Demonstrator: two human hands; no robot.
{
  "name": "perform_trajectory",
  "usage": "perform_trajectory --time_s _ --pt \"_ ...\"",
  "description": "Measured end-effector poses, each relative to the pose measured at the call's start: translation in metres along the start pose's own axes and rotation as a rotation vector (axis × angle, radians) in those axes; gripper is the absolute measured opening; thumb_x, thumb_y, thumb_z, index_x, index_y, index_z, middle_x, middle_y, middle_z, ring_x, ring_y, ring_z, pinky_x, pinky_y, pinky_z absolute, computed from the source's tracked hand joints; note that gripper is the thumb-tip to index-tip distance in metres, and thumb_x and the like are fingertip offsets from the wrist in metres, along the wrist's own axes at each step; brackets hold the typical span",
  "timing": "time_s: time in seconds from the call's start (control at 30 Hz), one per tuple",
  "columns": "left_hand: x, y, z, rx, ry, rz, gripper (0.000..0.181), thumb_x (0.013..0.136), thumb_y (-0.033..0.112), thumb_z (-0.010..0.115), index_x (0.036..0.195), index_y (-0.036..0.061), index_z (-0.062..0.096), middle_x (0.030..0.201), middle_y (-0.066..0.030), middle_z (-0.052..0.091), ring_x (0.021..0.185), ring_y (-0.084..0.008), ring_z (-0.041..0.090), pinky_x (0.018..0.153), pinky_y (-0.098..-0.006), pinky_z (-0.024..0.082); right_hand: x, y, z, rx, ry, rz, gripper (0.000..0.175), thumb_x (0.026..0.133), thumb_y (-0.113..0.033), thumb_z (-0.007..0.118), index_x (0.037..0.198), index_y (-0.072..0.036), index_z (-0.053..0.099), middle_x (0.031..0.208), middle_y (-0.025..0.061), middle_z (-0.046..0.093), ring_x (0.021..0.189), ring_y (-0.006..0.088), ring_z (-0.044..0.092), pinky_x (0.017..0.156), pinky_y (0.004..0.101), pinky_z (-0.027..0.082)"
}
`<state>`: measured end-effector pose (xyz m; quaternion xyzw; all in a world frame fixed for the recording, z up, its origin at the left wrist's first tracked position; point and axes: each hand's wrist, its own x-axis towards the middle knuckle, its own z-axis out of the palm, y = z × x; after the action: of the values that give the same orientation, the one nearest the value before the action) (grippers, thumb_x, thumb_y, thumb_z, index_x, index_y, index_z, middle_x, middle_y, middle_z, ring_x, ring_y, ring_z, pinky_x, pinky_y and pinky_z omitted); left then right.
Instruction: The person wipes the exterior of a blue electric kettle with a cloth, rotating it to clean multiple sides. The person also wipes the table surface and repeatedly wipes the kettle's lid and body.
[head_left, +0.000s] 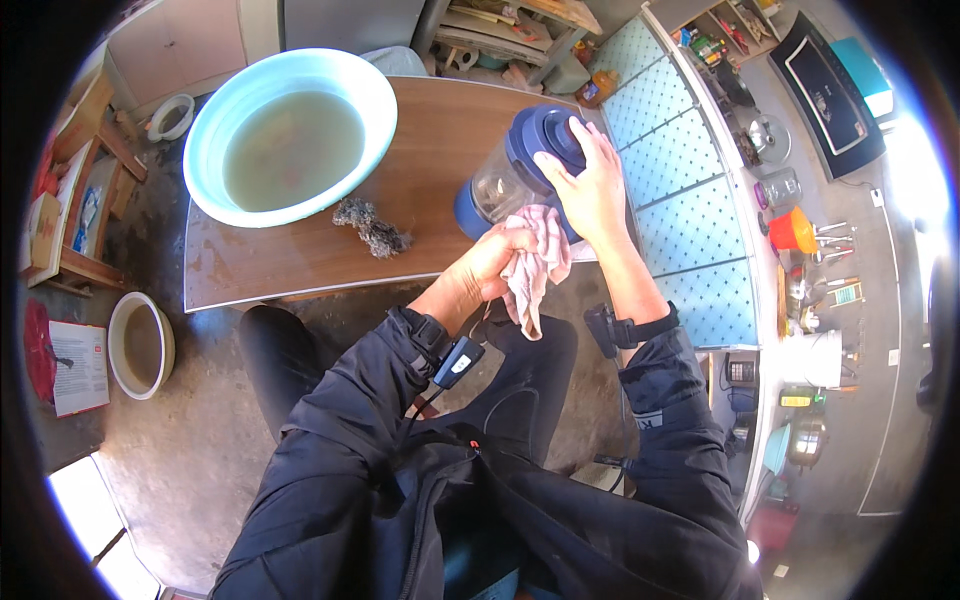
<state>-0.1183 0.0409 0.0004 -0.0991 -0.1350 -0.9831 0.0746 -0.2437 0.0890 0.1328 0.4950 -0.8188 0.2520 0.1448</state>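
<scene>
My left hand (491, 259) grips a bunched pink-and-white cloth (536, 266), whose end hangs past the table's front edge. The cloth is close to a see-through container (495, 191) with a dark blue base (469, 214) and a dark blue lid (541, 139). Thumb and fingers of my right hand (596, 184) grip that lid from the right side. The container stands on the brown table, leaning in this view. To its left lies a tangled grey scouring pad (373, 227). Part of the container's lower side is hidden behind the cloth and my hands.
A large light-blue basin (199, 184) of cloudy water stands on the left of the wooden table (427, 135). Blue-patterned cabinet doors (675, 142) flank the right. On the floor at left is a tub (166, 330) of murky water. Wooden shelves (97, 180) stand beyond it.
</scene>
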Motion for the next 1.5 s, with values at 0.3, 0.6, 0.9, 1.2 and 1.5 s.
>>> perform_trajectory --time_s 0.3,0.6,0.9,1.2,1.5 --pt "-0.032 0.023 0.029 0.240 0.256 0.021 0.052 0.080 -0.008 0.058 0.131 -0.0046 0.066 0.117 -0.0136 0.075 0.105 -0.0272 0.075 0.098 -0.0406 0.060 -0.008 -0.009 0.000 -0.031 0.069 -0.002 0.079 0.089 -0.051 0.086 0.152 -0.010 0.063 0.160 0.0231 0.056 0.152 0.0428 0.048 0.128 0.0489 0.037" --pt "-0.005 0.039 0.027 1.890 -0.011 -0.092 0.026 0.098 0.024 0.064 0.116 0.0059 0.071 0.102 -0.0224 0.079 0.096 -0.0360 0.078 0.084 -0.0474 0.060 -0.005 -0.011 -0.002 -0.014 0.026 0.008 0.080 0.088 -0.052 0.087 0.153 -0.011 0.062 0.162 0.0207 0.055 0.154 0.0404 0.046 0.128 0.0486 0.037" --pt "-0.042 0.034 0.028 2.171 0.143 -0.095 0.040 0.098 0.037 0.071 0.122 0.0053 0.071 0.103 -0.0216 0.079 0.098 -0.0377 0.079 0.088 -0.0493 0.060 -0.003 -0.008 -0.004 -0.036 -0.027 0.021 0.083 0.088 -0.050 0.088 0.155 -0.010 0.060 0.164 0.0227 0.052 0.156 0.0410 0.044 0.129 0.0482 0.036" --pt "-0.135 0.013 0.004 0.396 0.784 0.030 0.052 0.088 -0.005 0.056 0.139 -0.0029 0.065 0.123 -0.0099 0.075 0.112 -0.0225 0.073 0.102 -0.0358 0.056 -0.003 -0.006 -0.002 -0.043 -0.013 0.004 0.081 0.090 -0.052 0.085 0.153 -0.009 0.061 0.163 0.0239 0.053 0.155 0.0412 0.045 0.129 0.0482 0.036" --pt "-0.037 0.018 0.024 1.781 0.224 0.194 0.061 0.097 0.031 0.073 0.154 0.0160 0.056 0.125 -0.0212 0.076 0.112 -0.0379 0.076 0.096 -0.0475 0.061 -0.005 -0.009 -0.004 -0.021 -0.012 0.019 0.079 0.090 -0.049 0.085 0.154 -0.009 0.061 0.162 0.0250 0.053 0.154 0.0414 0.047 0.129 0.0484 0.036"
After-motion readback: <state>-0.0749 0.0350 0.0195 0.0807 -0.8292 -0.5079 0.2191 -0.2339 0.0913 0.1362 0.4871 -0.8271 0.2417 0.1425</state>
